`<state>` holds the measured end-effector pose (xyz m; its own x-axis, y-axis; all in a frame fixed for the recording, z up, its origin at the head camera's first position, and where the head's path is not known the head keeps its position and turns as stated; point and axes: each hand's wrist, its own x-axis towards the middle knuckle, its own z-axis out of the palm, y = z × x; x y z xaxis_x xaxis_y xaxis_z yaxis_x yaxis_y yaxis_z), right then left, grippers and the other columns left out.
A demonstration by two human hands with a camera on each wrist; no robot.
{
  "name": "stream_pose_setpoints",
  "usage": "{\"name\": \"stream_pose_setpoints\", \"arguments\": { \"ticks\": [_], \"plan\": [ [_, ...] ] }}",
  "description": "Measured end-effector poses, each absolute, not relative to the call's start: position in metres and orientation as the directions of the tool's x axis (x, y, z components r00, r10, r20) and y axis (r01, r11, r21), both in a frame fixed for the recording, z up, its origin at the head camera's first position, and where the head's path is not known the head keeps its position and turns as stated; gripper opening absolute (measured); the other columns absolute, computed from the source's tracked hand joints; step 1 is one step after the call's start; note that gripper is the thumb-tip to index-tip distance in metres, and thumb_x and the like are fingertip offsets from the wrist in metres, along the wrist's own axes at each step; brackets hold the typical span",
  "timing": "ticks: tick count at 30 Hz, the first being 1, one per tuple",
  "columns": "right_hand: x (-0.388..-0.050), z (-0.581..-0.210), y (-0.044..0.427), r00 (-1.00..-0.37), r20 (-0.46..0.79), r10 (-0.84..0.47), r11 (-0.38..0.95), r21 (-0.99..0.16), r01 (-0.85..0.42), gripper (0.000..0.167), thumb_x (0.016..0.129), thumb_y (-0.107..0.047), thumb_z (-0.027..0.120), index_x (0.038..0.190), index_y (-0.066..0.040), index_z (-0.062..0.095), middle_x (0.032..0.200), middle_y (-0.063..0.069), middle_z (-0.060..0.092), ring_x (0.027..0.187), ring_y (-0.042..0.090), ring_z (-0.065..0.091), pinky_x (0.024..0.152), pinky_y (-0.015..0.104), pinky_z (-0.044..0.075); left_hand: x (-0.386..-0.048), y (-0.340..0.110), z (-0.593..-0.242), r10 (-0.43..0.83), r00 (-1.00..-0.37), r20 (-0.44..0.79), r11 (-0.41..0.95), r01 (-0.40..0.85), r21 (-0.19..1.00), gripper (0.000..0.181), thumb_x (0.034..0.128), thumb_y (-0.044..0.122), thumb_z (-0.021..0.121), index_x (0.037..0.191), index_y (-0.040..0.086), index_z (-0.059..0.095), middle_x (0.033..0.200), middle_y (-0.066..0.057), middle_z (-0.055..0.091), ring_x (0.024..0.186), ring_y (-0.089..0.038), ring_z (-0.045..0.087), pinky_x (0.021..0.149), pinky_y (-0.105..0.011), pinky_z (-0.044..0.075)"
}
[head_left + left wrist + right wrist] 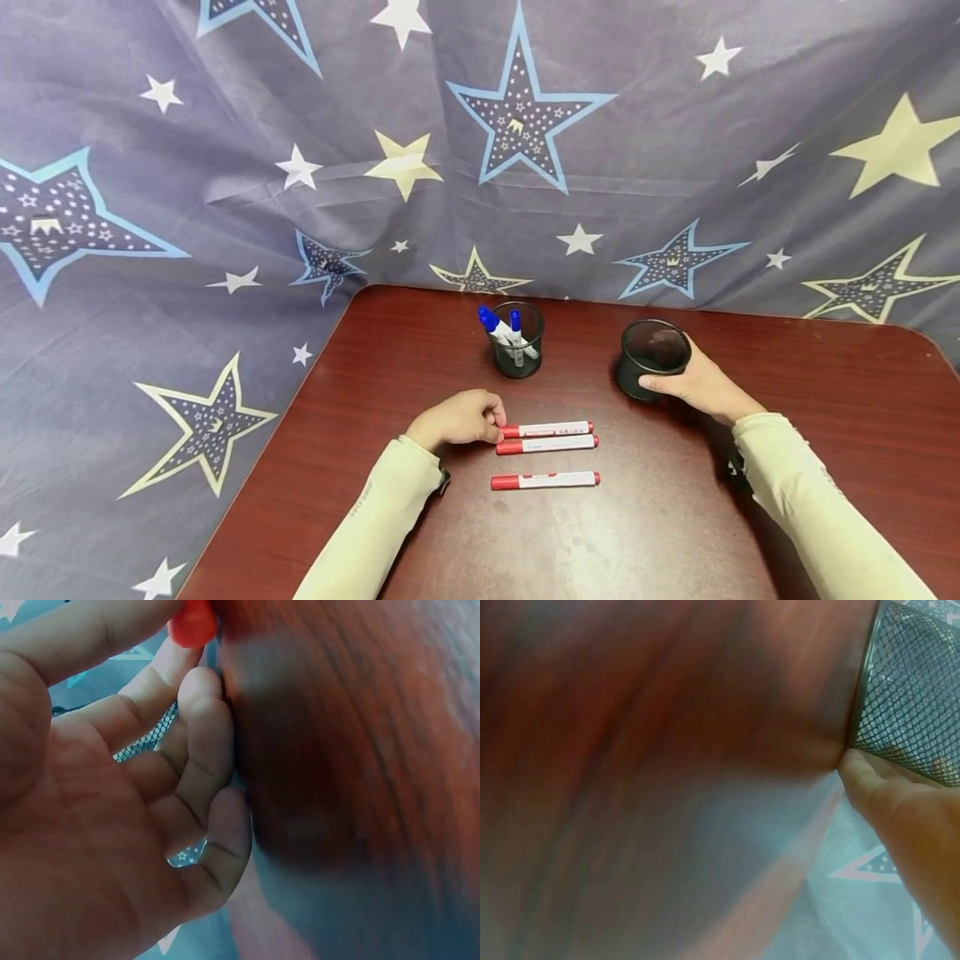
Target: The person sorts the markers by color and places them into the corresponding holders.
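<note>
Three red-and-white markers lie roughly parallel at the table's middle. My left hand (pixel 463 418) pinches the capped end of the farthest marker (pixel 558 429) between thumb and forefinger; the left wrist view shows its red end (pixel 193 624) there, the other fingers curled. Just nearer lies the middle marker (pixel 558 445), and nearest to me the third marker (pixel 555 480). My right hand (pixel 701 385) grips the right side of a black mesh cup (pixel 637 379), which looks empty inside; in the right wrist view my thumb lies along the mesh (pixel 911 697).
Behind the markers, a second black mesh cup (pixel 517 367) holds several blue-capped markers (pixel 516 329). Both cups stand toward the back of the dark red table (pixel 420 342). A grey cloth (pixel 637 133) with stars hangs behind and to the left of it.
</note>
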<state>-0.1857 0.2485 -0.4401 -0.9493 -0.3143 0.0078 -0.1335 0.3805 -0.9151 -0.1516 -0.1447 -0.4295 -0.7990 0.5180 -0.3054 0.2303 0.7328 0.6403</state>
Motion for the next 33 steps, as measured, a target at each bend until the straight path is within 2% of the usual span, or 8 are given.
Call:
{"name": "stream_pose_setpoints", "arguments": {
  "ticks": [10, 17, 23, 30, 33],
  "plan": [
    [-0.186, -0.440, 0.247, -0.950, 0.025, -0.310, 0.398, -0.904, -0.153, 0.085, 0.085, -0.019, 0.084, 0.151, -0.001, 0.033, 0.142, 0.022, 0.049, 0.130, 0.032, 0.044, 0.105, 0.039, 0.031, -0.151, -0.142, -0.427, 0.534, -0.797, -0.281, 0.779, 0.336, 0.529, 0.019, 0.0775, 0.010, 0.081, 0.082, 0.013, 0.062, 0.073, 0.005, 0.051, 0.072, -0.011, 0.050, 0.066, -0.027, 0.040],
    [-0.187, -0.442, 0.246, -0.945, 0.032, -0.327, 0.373, -0.914, -0.160, 0.085, 0.085, -0.017, 0.084, 0.151, 0.000, 0.033, 0.141, 0.021, 0.050, 0.129, 0.033, 0.045, 0.102, 0.029, 0.034, -0.150, -0.142, -0.425, 0.499, -0.821, -0.277, 0.802, 0.317, 0.505, 0.017, 0.0783, 0.012, 0.077, 0.082, 0.014, 0.061, 0.071, 0.006, 0.051, 0.069, -0.011, 0.050, 0.065, -0.027, 0.040],
    [-0.188, -0.443, 0.245, -0.940, 0.051, -0.338, 0.346, -0.922, -0.174, 0.084, 0.084, -0.014, 0.084, 0.150, 0.001, 0.034, 0.139, 0.022, 0.051, 0.127, 0.035, 0.047, 0.098, 0.020, 0.036, -0.147, -0.141, -0.419, 0.494, -0.833, -0.249, 0.769, 0.285, 0.572, 0.017, 0.0795, 0.011, 0.076, 0.085, 0.015, 0.061, 0.070, 0.005, 0.056, 0.065, -0.010, 0.054, 0.062, -0.028, 0.043],
    [-0.187, -0.442, 0.247, -0.946, 0.026, -0.324, 0.370, -0.917, -0.152, 0.086, 0.085, -0.017, 0.084, 0.152, -0.001, 0.032, 0.142, 0.021, 0.049, 0.128, 0.032, 0.046, 0.102, 0.031, 0.034, -0.147, -0.136, -0.408, 0.492, -0.855, -0.166, 0.718, 0.291, 0.633, 0.015, 0.0821, 0.011, 0.076, 0.087, 0.015, 0.062, 0.070, 0.007, 0.060, 0.064, -0.008, 0.058, 0.064, -0.027, 0.047],
    [-0.186, -0.441, 0.247, -0.945, 0.026, -0.325, 0.368, -0.917, -0.151, 0.086, 0.085, -0.017, 0.083, 0.152, -0.001, 0.032, 0.142, 0.021, 0.049, 0.128, 0.032, 0.046, 0.101, 0.028, 0.034, -0.148, -0.135, -0.403, 0.493, -0.861, -0.127, 0.683, 0.292, 0.670, 0.014, 0.0834, 0.011, 0.077, 0.088, 0.014, 0.064, 0.073, 0.006, 0.060, 0.068, -0.008, 0.057, 0.066, -0.027, 0.048]
  ]
}}
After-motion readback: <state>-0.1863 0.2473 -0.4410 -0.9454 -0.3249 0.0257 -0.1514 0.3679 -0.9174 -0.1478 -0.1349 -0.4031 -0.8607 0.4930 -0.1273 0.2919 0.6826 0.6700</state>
